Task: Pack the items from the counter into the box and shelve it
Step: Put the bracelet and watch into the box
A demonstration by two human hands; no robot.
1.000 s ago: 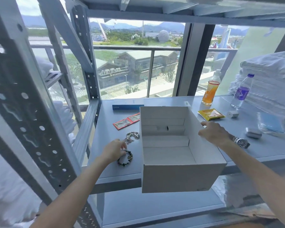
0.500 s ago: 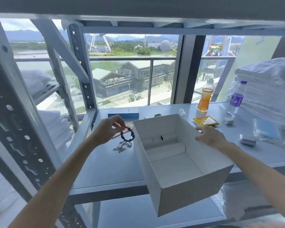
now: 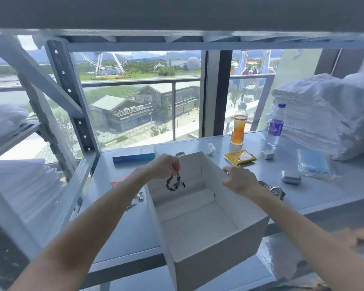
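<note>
An open white cardboard box (image 3: 208, 255) stands on the grey shelf counter (image 3: 122, 227), jutting over its front edge. My left hand (image 3: 163, 166) pinches a dark beaded bracelet (image 3: 173, 182), which dangles over the box's back left corner. My right hand (image 3: 241, 180) grips the box's right wall near the rim. A silver chain bracelet (image 3: 138, 199) lies on the counter left of the box, partly hidden by my left forearm.
On the counter lie a blue flat box (image 3: 133, 157), a red packet (image 3: 119, 181), a yellow sachet (image 3: 240, 157), a small white cube (image 3: 267, 154), a white case (image 3: 291, 177) and a blue pack (image 3: 313, 164). An orange drink bottle (image 3: 238, 128), a water bottle (image 3: 275, 124) and stacked white towels (image 3: 332, 114) stand behind.
My left hand picked the beaded bracelet off the counter, lifted it and carried it right until it hangs over the box. The box has turned slightly under my right hand.
</note>
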